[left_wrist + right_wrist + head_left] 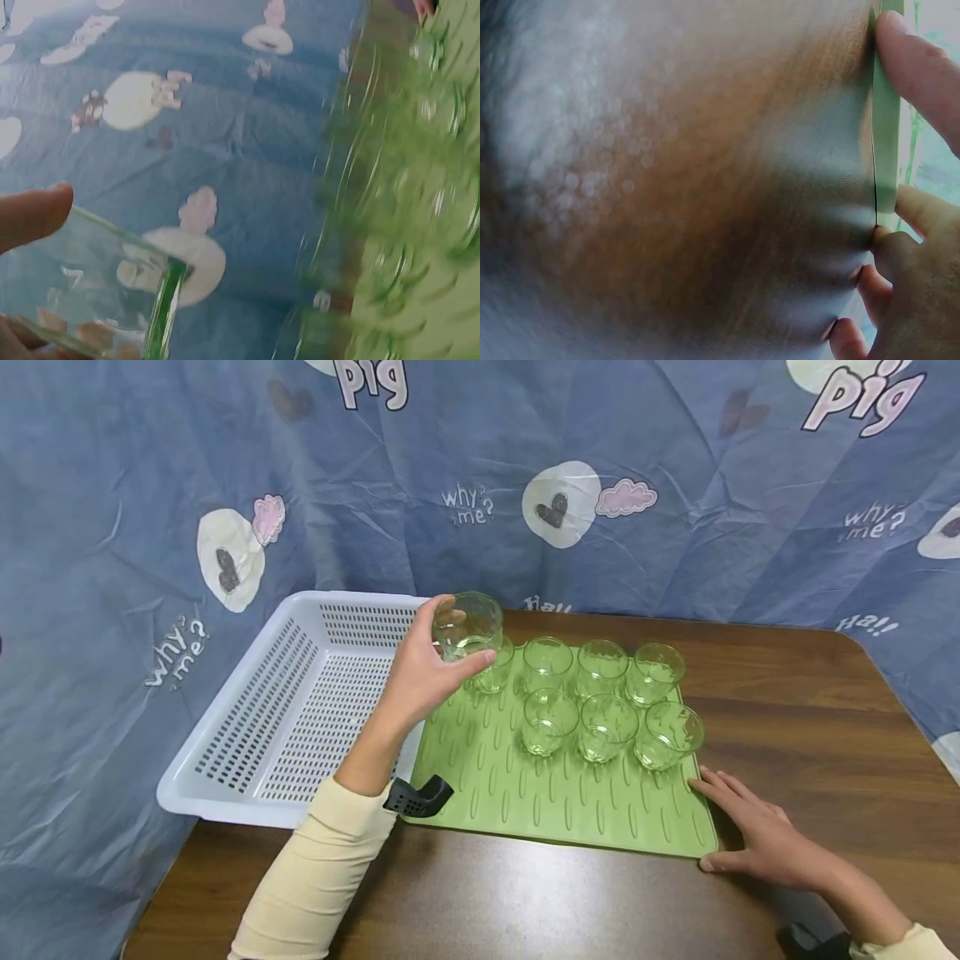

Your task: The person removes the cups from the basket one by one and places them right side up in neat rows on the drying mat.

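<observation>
My left hand (422,681) grips a clear drinking glass (471,625) between thumb and fingers, raised over the back left of a green ridged mat (480,777). The left wrist view shows the same glass (112,285) tilted, with a fingertip on its rim. Several matching glasses stand upright on the mat: a front row of three, including one glass (550,727) at its left end, and a back row behind. The back row's leftmost glass (492,675) is partly hidden by the held one. My right hand (765,835) touches the mat's right edge, fingers extended and thumb near the front corner.
A white perforated plastic basket (225,806) stands on the left, against the mat's left side. Under everything lies a brown wooden table (525,902). A blue printed cloth (465,460) hangs behind the table and along its left side.
</observation>
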Demonstrator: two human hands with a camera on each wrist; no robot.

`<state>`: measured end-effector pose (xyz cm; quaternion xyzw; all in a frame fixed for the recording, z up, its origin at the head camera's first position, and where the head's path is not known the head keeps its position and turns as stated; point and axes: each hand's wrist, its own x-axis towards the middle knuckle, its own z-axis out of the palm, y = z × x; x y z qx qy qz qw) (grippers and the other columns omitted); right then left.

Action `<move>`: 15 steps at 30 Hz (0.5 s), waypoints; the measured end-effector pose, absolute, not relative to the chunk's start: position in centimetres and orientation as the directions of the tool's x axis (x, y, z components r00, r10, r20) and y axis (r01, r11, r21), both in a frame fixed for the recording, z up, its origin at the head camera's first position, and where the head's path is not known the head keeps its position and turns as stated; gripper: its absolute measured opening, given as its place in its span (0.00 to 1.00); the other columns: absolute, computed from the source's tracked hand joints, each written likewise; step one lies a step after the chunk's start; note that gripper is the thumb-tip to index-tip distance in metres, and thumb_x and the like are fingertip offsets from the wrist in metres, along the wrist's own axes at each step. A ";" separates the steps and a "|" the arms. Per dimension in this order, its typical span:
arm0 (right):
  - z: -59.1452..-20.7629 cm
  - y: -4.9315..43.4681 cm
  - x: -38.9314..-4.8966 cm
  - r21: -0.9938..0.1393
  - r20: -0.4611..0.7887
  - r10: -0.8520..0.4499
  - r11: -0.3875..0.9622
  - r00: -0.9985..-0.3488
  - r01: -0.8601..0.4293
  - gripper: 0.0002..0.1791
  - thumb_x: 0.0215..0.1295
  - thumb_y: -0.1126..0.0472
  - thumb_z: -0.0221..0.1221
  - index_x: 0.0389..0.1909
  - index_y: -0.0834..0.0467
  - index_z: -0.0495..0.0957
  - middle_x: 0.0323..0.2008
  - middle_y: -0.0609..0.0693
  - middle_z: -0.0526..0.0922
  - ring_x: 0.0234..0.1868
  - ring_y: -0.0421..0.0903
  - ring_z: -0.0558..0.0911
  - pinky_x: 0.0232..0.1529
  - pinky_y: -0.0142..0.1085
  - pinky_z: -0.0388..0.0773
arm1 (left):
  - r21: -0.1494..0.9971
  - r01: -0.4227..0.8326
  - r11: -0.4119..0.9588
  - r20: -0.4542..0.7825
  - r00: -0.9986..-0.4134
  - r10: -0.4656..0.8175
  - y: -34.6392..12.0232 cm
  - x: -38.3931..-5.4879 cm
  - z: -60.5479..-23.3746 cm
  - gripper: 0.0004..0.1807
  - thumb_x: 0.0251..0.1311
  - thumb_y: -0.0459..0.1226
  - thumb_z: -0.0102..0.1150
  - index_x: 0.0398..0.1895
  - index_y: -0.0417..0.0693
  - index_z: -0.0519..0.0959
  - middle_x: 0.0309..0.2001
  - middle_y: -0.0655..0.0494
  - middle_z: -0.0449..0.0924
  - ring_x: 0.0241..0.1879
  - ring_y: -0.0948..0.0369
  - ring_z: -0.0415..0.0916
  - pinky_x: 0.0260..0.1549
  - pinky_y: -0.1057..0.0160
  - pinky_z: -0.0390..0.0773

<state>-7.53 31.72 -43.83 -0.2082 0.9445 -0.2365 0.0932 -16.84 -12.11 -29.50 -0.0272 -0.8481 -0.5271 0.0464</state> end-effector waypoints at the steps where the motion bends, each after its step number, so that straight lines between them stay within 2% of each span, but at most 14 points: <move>1: -43.8 31.8 -7.6 -0.485 -0.075 -0.438 0.801 -0.896 -0.351 0.57 0.44 0.41 0.74 0.75 0.52 0.58 0.77 0.61 0.56 0.79 0.56 0.51 0.51 0.72 0.60 | 0.881 0.090 0.464 0.117 -0.993 -0.029 -11.6 -16.6 -29.6 0.49 0.50 0.46 0.74 0.74 0.51 0.59 0.66 0.49 0.72 0.64 0.51 0.71 0.64 0.48 0.73; 7: -44.0 31.9 -7.6 -0.478 -0.053 -0.442 0.798 -0.895 -0.366 0.57 0.44 0.42 0.75 0.75 0.52 0.59 0.76 0.62 0.57 0.79 0.47 0.48 0.51 0.71 0.61 | 0.851 0.049 0.523 0.148 -0.978 -0.149 -9.2 -15.4 -29.9 0.46 0.46 0.48 0.75 0.70 0.54 0.64 0.62 0.51 0.76 0.60 0.51 0.74 0.61 0.45 0.74; 11: -43.9 31.8 -7.6 -0.481 -0.060 -0.443 0.798 -0.894 -0.363 0.57 0.44 0.41 0.74 0.75 0.52 0.59 0.77 0.61 0.57 0.79 0.50 0.49 0.51 0.71 0.60 | 0.864 0.024 0.502 0.129 -0.976 -0.175 -8.4 -14.8 -30.7 0.47 0.47 0.49 0.75 0.70 0.53 0.63 0.61 0.51 0.76 0.60 0.50 0.74 0.61 0.45 0.74; 15: -43.8 31.7 -7.6 -0.488 -0.074 -0.443 0.797 -0.893 -0.355 0.57 0.44 0.41 0.74 0.75 0.52 0.58 0.77 0.61 0.56 0.79 0.53 0.50 0.52 0.71 0.60 | 0.895 -0.038 0.445 0.073 -0.971 -0.229 -7.3 -14.0 -32.7 0.51 0.48 0.50 0.74 0.74 0.53 0.57 0.65 0.50 0.73 0.65 0.48 0.71 0.66 0.44 0.71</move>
